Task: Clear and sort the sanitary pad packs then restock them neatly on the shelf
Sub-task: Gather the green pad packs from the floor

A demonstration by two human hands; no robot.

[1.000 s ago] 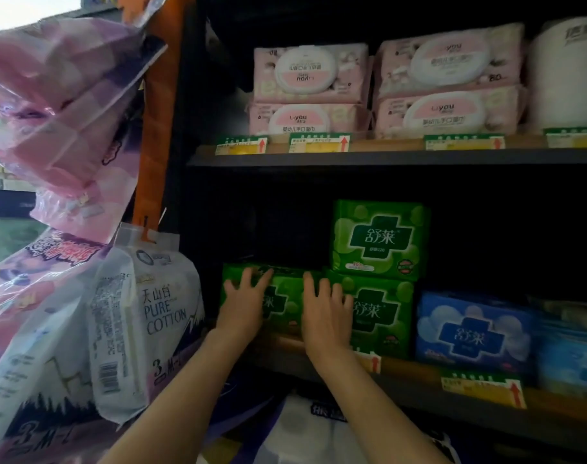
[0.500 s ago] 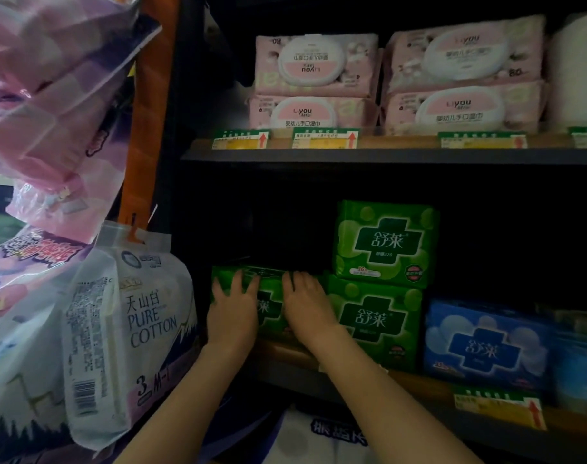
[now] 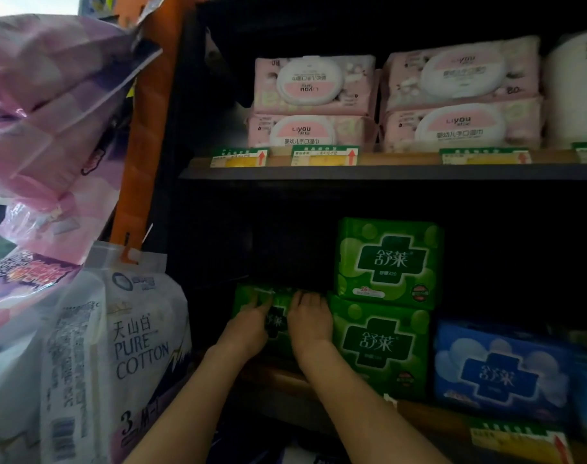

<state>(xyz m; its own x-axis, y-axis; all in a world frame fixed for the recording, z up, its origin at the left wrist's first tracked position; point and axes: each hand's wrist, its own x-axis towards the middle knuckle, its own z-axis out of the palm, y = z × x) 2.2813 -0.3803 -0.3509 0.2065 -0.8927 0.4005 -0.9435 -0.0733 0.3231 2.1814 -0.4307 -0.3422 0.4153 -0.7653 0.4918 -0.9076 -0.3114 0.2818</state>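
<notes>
In the head view, the left hand [image 3: 248,329] and right hand [image 3: 310,324] press side by side, fingers spread fairly flat, on the front of a green pad pack [image 3: 278,316] lying crosswise, directly ahead on the lower shelf [image 3: 429,416], touching the green stack [image 3: 380,349] just right of the right hand.

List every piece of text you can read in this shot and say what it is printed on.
"PURE COTTON", "天山白", "3": white hanging pack.
"舒莱": top green pack, lower green pack, blue pack.
"Liyou", "婴幼儿手口湿巾": pink wipes pack; the pack above it sits upside down.
Price tags: too small to read.
Green pack under left hand and right hand: mostly covered.
</notes>
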